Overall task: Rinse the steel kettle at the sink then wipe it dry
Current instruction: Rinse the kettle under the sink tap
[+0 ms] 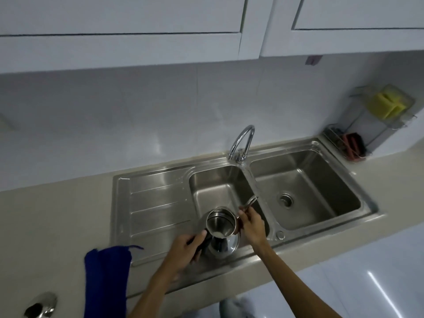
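Kettle [221,223] sits tilted over the near edge of the left sink [215,184] basin, open mouth facing up toward the camera. Left hand [185,250] has its grip clamped on the dark handle at the kettle's near-left side. Right hand [251,222] has its grip pinched on a thin wire bail [249,201] at the kettle's right. Lid [223,245] lies just below the kettle on the sink rim. Blue cloth [106,278] hangs over the tabletop [57,214] edge, left of the hands. Tap [243,143] stands between the two basins; whether water is running, can't tell.
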